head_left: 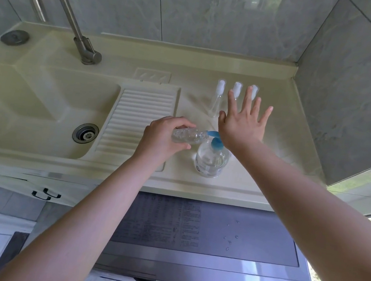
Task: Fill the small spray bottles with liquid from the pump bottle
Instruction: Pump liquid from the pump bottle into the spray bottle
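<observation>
Cream countertop point(198, 184) runs along a grey tiled wall, with a washing machine lid point(204, 226) below its front edge, a few drops of water on it.

Nearest on the counter stands the pump bottle point(210, 159), upright, clear and partly filled, its blue pump head point(215, 143) with the spout pointing left. The left hand point(163, 137) curls its fingers round a small clear spray bottle point(189, 136), held almost level, its long axis running left to right and its open end meeting the blue spout tip. The right hand point(242, 124) is spread flat, fingers straight and apart, with the heel of the palm over the pump head; whether it presses down or only touches cannot be told. The coming move turns on keeping that small mouth lined up with the spout, and the junction itself is partly hidden by the right palm. How much liquid sits in the held bottle is hard to make out.

Farther back stand three capped spray bottles point(217, 97) in a row, two of them partly covered by the right fingers. To the left lie the ribbed drainboard point(135, 120), the sink point(44, 104) and the tap point(84, 46).
</observation>
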Motion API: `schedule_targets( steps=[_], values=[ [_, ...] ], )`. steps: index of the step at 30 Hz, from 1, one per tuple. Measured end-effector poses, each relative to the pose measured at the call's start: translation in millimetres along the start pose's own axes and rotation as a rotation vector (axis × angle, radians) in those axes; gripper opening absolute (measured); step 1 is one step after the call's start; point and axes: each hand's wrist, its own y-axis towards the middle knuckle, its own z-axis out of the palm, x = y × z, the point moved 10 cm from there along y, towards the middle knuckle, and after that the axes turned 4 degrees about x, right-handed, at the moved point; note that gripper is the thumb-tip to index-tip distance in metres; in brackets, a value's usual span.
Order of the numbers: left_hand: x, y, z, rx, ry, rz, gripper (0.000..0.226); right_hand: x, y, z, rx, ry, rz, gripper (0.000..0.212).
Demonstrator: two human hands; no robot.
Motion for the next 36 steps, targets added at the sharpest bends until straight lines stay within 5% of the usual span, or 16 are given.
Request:
schedule_targets(
  steps=[31, 36],
  values=[
    [-4.1, 0.3, 1.6, -0.006, -0.013, -0.001, 0.048, 18.2, -4.9, -20.1, -0.103, -0.170, -0.069, 0.072],
    [-1.7, 0.4, 4.8, 0.005, -0.019, -0.014, 0.047, 13.6, -0.2, -3.8, -0.014, -0.104, -0.037, 0.071]
  ],
)
